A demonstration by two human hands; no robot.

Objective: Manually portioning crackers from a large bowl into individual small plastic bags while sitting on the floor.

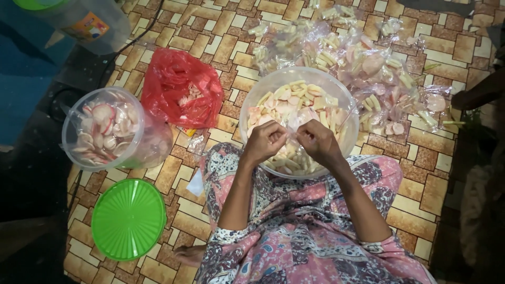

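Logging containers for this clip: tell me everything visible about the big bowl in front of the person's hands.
The big bowl is round, translucent whitish, and looks like plastic. It sits upright on the patterned tile floor, against the person's lap. It holds pale sticks and pinkish round slices of cut food. The left hand and right hand hover together over its near half, pinching a small clear plastic bag. Filled clear packets lie just beyond its far rim.

green round lid [128, 219] on the patterned tile floor [431, 194] | clear tub of pink-edged round slices [108, 129] just above it | crumpled red plastic bag [181, 89] beside the tub | heap of filled little clear packets [363, 68] top right
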